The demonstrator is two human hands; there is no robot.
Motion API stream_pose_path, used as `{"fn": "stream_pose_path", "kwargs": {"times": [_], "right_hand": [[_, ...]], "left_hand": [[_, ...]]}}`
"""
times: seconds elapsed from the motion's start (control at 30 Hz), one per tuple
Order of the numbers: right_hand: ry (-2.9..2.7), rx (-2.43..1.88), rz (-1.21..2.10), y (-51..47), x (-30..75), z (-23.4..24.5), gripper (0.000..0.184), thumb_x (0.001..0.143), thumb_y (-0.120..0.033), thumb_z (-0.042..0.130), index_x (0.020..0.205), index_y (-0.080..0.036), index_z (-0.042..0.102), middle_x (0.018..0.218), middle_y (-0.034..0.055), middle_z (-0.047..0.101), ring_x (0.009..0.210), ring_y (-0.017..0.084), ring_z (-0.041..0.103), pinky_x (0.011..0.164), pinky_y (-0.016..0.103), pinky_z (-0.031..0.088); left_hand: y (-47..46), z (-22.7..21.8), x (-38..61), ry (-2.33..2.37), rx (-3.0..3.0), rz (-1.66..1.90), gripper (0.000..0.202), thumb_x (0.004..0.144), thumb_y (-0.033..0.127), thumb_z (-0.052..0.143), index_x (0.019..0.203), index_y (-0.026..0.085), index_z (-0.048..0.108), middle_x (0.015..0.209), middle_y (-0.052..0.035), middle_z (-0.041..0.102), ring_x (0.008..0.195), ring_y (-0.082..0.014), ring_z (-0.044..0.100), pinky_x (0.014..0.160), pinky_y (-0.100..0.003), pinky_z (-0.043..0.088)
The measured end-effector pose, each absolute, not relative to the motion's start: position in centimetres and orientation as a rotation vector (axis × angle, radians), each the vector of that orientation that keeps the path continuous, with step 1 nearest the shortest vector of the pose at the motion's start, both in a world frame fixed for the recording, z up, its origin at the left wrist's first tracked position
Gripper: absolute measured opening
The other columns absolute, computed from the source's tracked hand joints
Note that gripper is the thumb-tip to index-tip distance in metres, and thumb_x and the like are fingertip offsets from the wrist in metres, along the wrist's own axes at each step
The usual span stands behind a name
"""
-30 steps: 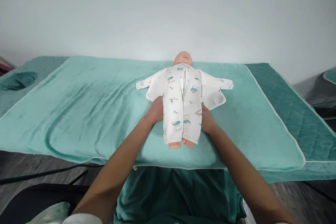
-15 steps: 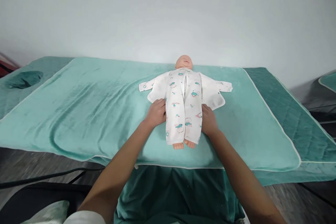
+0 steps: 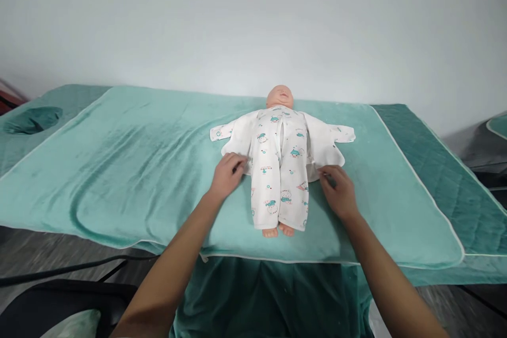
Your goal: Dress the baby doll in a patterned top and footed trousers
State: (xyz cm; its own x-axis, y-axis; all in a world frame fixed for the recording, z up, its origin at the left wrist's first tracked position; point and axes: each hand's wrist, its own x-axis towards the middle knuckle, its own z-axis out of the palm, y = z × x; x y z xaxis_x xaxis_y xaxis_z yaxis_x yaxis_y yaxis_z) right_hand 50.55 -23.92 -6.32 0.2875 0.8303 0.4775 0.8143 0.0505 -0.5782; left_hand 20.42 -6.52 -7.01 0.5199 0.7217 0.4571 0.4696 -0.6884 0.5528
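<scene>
Doll (image 3: 280,96) lies on its back on the green blanket (image 3: 150,169), feet nearest, head farthest. Near end: both feet (image 3: 270,233) project from the printed white clothing (image 3: 265,185). Mid-length: left hand (image 3: 227,177) and right hand (image 3: 339,190) sit at opposite garment edges. Each grip is partly curled, thumb near fingers; whether cloth is held cannot be determined. Far: sleeves (image 3: 343,133) extend left and right; wall (image 3: 253,26) beyond.

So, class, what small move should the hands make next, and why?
Perhaps the right hand should fold the plain white cloth flap beside it inward over the bald, pinkish doll: the hand is at the flap's lower edge, and the flap lies spread outward on the pale green plush blanket.
</scene>
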Motion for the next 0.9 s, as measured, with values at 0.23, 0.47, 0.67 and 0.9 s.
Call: {"fn": "stream_pose_path", "kwargs": {"times": [0.23,0.47,0.67,0.9], "right_hand": [[-1.093,-2.442,-0.14,-20.2,56.9,-5.9,0.046,0.086,-0.05,0.055,0.111,-0.013,0.065,0.109,0.02,0.066,0.102,0.032,0.058,0.089,0.044,0.045],[-1.016,-2.202,0.292,-16.9,54.6,-1.1,0.028,0.078,-0.046,0.061,0.071,-0.02,0.054,0.067,-0.0003,0.053,0.065,0.016,0.045,0.06,0.029,0.035],[-1.716,-1.579,0.589,-17.3,46.4,5.0,0.017,0.085,-0.035,0.061,0.078,-0.022,0.053,0.079,-0.0009,0.06,0.074,0.016,0.052,0.068,0.028,0.042],[-1.602,-1.529,0.802,-18.4,47.6,4.7,0.025,0.092,-0.044,0.059,0.081,-0.021,0.058,0.076,0.0006,0.06,0.07,0.015,0.053,0.065,0.028,0.043]], "left_hand": [[-1.7,-8.2,20.6,1.805,2.113,0.944,0.03,0.087,0.035,0.058,0.111,0.017,0.064,0.117,-0.0136,0.063,0.114,-0.0319,0.055,0.1,-0.046,0.044],[-1.5,-8.1,20.8,1.934,2.115,0.878,0.019,0.089,0.039,0.056,0.088,0.02,0.061,0.108,-0.0127,0.063,0.109,-0.0323,0.055,0.096,-0.047,0.045],[-2.7,-8.2,20.2,1.593,2.093,1.155,0.016,0.093,0.037,0.049,0.089,0.022,0.05,0.099,-0.0086,0.065,0.097,-0.0245,0.06,0.089,-0.04,0.046],[-4.1,-6.1,21.1,1.159,1.634,1.329,0.022,0.096,0.042,0.048,0.088,0.024,0.037,0.116,-0.0081,0.066,0.109,-0.0203,0.063,0.091,-0.035,0.049]]}}
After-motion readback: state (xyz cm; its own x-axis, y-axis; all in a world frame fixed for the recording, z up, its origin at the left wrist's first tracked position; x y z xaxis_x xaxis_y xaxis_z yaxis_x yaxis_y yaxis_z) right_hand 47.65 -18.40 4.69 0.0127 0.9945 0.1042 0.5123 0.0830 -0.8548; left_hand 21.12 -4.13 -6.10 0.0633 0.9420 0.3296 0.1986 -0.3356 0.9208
